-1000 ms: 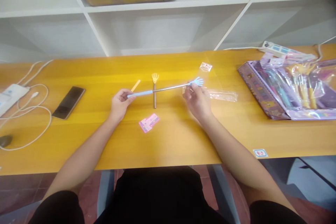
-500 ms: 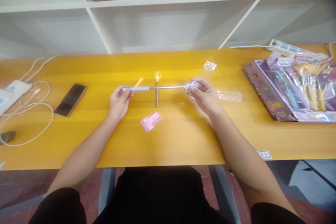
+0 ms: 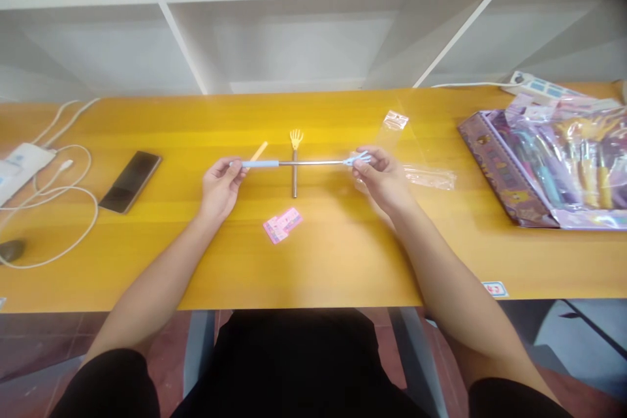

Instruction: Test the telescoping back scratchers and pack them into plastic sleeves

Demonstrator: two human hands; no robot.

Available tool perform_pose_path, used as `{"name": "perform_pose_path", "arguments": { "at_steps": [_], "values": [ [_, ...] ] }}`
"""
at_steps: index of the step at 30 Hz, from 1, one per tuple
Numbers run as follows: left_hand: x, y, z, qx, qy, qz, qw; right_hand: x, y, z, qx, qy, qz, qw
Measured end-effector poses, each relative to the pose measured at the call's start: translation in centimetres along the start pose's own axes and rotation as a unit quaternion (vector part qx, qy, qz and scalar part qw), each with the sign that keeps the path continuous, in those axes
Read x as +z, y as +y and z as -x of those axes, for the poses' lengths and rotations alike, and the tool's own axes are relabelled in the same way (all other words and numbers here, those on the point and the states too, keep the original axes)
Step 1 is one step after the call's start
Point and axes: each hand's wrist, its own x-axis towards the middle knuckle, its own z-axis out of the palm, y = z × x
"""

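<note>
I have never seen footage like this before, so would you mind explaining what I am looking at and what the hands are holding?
There is no machine here: the picture comes from a camera worn on a person's head, looking forward and down at their own two bare hands over a yellow table. The left hand pinches the pale blue handle of a blue back scratcher, a thin extended metal rod. The right hand holds its other end, at the small blue claw. Under the rod lies a yellow back scratcher, pointing away from the person. Nearby are a pink tag, an empty clear plastic sleeve, and at the right a purple box of packaged scratchers. At the left lie a dark phone and white cables. White shelves stand behind.
</note>
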Motion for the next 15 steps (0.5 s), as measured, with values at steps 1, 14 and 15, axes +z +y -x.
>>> {"name": "perform_pose_path", "arguments": {
  "at_steps": [1, 14, 15],
  "values": [
    [0.01, 0.09, 0.01, 0.002, -0.002, 0.001, 1.0, 0.03, 0.01, 0.02, 0.004, 0.001, -0.003, 1.0],
    [0.08, 0.79, 0.24, 0.014, -0.036, -0.028, 0.999, 0.27, -0.63, 0.35, 0.019, -0.007, -0.01, 1.0],
    [0.11, 0.85, 0.28, 0.014, -0.038, -0.032, 0.999, 0.26, -0.64, 0.38, 0.02, -0.006, -0.008, 1.0]
  ]
}}
